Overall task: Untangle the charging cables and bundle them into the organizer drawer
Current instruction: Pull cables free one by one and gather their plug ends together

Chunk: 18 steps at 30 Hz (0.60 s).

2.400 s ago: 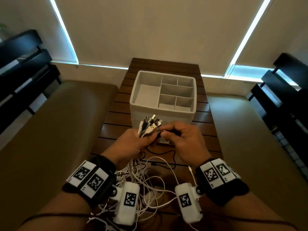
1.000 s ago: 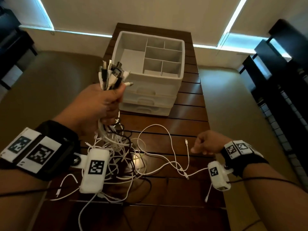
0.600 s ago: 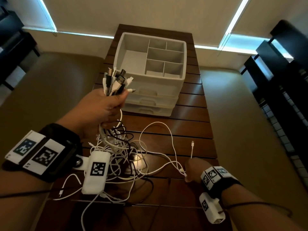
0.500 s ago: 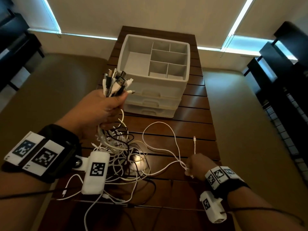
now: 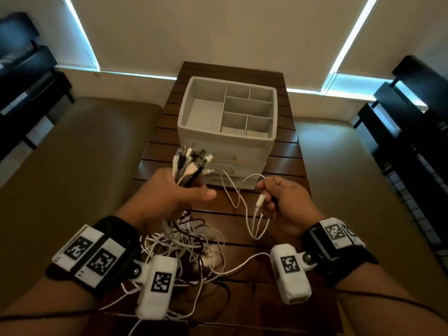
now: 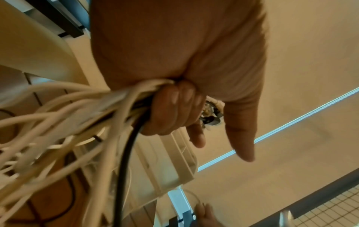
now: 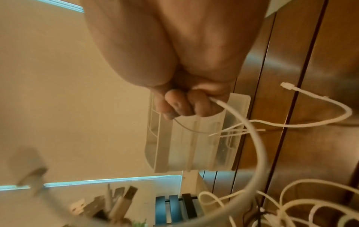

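Observation:
My left hand (image 5: 179, 197) grips a bunch of white and black cable ends (image 5: 191, 162), plugs up, just in front of the white organizer (image 5: 225, 139). In the left wrist view its curled fingers (image 6: 174, 110) clamp the cable bundle (image 6: 108, 104), with forefinger and thumb sticking out. The rest of the cables hang as a tangle (image 5: 186, 241) on the wooden table (image 5: 278, 166). My right hand (image 5: 283, 202) holds one white cable (image 5: 244, 204) and its plug (image 5: 261, 199), to the right of the bunch. The right wrist view shows that white cable (image 7: 250, 127) leaving the curled fingers (image 7: 184, 106).
The organizer's top tray (image 5: 206, 112) has several empty compartments, with shut drawers (image 5: 242, 166) below. Tan cushions (image 5: 72, 166) flank the narrow table on both sides. Dark shelving (image 5: 412, 117) stands at right and left edges.
My right hand picked a white cable off the table at the right and lifted it toward the bunch. The left hand kept its grip and moved the bunch right, nearer the organizer's front.

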{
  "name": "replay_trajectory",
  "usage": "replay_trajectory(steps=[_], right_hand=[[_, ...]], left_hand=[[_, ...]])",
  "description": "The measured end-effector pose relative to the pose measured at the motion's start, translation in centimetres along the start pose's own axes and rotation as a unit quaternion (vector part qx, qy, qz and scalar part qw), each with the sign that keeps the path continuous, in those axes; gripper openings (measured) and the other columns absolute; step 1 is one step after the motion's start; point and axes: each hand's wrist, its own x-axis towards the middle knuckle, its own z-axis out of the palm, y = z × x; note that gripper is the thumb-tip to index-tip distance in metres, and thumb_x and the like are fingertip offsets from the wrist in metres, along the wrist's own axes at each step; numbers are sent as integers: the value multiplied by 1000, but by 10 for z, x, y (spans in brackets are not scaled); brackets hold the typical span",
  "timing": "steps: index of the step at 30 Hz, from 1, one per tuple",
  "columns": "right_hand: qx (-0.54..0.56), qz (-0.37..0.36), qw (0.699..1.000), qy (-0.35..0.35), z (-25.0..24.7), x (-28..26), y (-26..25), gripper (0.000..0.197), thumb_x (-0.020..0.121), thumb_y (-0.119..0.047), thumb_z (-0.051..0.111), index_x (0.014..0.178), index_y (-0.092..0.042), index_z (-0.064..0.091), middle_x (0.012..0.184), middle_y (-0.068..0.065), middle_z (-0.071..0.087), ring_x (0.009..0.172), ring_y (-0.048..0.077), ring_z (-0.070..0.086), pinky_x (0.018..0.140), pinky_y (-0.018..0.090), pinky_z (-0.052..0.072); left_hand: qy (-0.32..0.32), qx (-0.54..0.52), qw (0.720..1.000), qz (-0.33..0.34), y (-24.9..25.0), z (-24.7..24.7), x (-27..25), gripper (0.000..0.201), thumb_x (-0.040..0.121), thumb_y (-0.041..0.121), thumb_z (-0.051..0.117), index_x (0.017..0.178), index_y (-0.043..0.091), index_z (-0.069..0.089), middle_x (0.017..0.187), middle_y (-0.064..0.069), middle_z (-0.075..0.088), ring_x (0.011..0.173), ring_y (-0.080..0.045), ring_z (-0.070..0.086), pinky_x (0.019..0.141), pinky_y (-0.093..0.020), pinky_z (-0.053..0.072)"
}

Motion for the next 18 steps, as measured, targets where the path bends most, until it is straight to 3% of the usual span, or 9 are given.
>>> replay_trajectory(steps=[5, 8, 10, 12, 13, 14, 16, 18], right_hand=[[49, 32, 998, 34, 25, 3, -2, 28, 103, -18, 37, 83, -9, 54, 56, -1, 42, 43, 8, 33, 47, 22, 27], [68, 54, 994, 63, 41, 1, -3, 29, 104, -17, 35, 81, -10, 52, 57, -1, 41, 46, 9, 32, 47, 21, 26], [75, 66, 992, 73, 51, -1, -4, 29, 104, -17, 33, 82, -10, 51, 59, 0, 40, 48, 9, 31, 47, 21, 26], [71, 70, 992, 78, 56, -1, -2, 29, 104, -16, 33, 82, -9, 51, 59, 0, 40, 49, 10, 31, 48, 22, 27], [68, 72, 992, 77, 59, -1, -1, 29, 103, -15, 33, 82, -10, 51, 59, 0, 40, 49, 10, 32, 49, 22, 27], [67, 76, 992, 73, 62, -1, 0, 28, 103, -15, 33, 82, -10, 51, 60, 0, 40, 50, 10, 32, 51, 22, 27], [75, 86, 992, 60, 62, 0, 5, 26, 103, -14, 34, 84, -9, 50, 60, 2, 43, 50, 10, 34, 52, 22, 28], [69, 96, 992, 51, 62, 0, 10, 22, 102, -14, 38, 87, -7, 52, 60, 5, 52, 48, 12, 46, 50, 22, 37]], left_hand=[[6, -1, 999, 40, -9, 23, -7, 57, 46, 27, 96, 89, 3, 66, 52, 9, 59, 45, 1, 53, 45, -13, 40], [17, -5, 998, 64, -9, 34, -7, 48, 52, 18, 88, 89, -1, 66, 57, 9, 64, 53, 2, 59, 51, -13, 45], [35, -22, 997, 65, -11, 36, -4, 42, 57, 21, 86, 87, -2, 68, 63, 3, 67, 60, -6, 63, 59, -17, 49], [41, -57, 996, 52, -13, 39, -2, 27, 69, 24, 84, 86, 6, 72, 68, -14, 67, 64, -17, 59, 66, -28, 48], [48, -71, 995, 44, -13, 39, -1, 16, 78, 22, 79, 84, 9, 72, 66, -17, 66, 62, -16, 58, 65, -27, 47], [57, -79, 995, 36, -11, 40, -1, 11, 85, 19, 72, 80, 10, 70, 56, -9, 62, 53, -13, 56, 57, -22, 46], [72, -98, 993, 6, -12, 40, 1, 24, 93, 20, 63, 70, 9, 62, 43, 5, 46, 37, -5, 39, 41, -19, 33], [79, -129, 988, -22, -12, 38, 3, 31, 92, 27, 63, 65, 13, 58, 47, 4, 38, 39, -7, 31, 42, -19, 25]])
